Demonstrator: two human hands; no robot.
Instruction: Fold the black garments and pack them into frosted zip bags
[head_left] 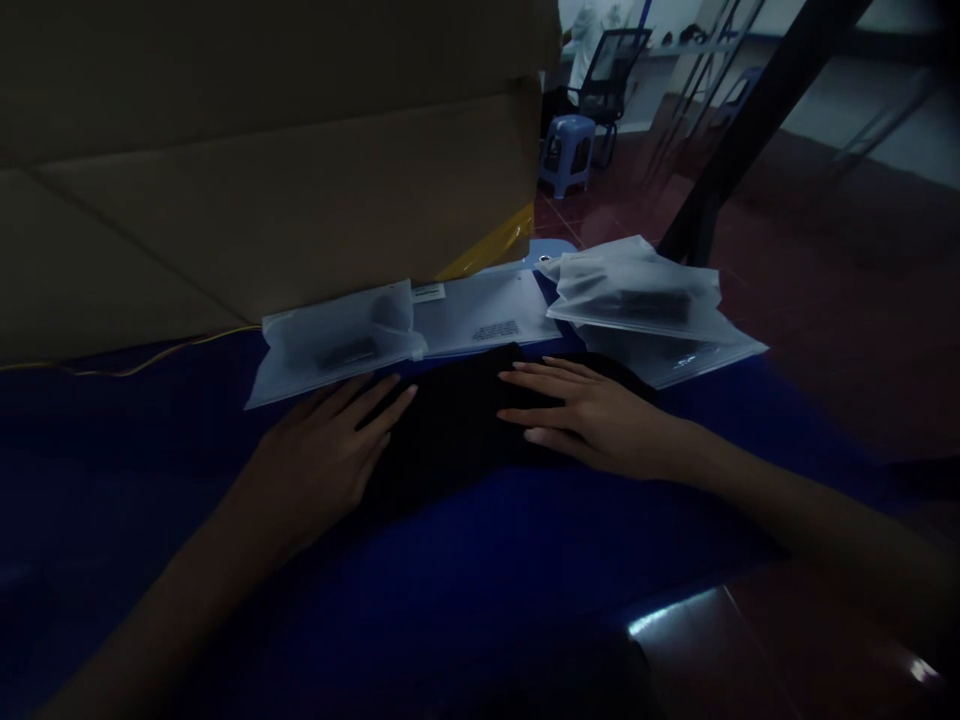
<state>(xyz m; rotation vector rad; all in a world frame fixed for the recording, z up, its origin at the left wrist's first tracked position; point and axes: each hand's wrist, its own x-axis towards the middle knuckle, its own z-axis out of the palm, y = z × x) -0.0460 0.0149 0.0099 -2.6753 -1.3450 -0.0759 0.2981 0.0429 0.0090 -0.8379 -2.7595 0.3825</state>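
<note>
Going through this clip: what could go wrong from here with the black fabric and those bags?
The frosted zip bags lie overlapping near the far edge of the blue surface, so they might slide off. The black fabric under the left hand and right hand barely stands out from the dark blue in this dim light, so a wrinkle could go unnoticed.

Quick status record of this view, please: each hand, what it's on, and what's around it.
Left hand: flat on black fabric
Right hand: fingers spread on the same fabric
Beside the fabric: frosted zip bags holding dark items; printed white paper
Surface: blue tabletop
Behind: cardboard box; blue plastic stool
</note>
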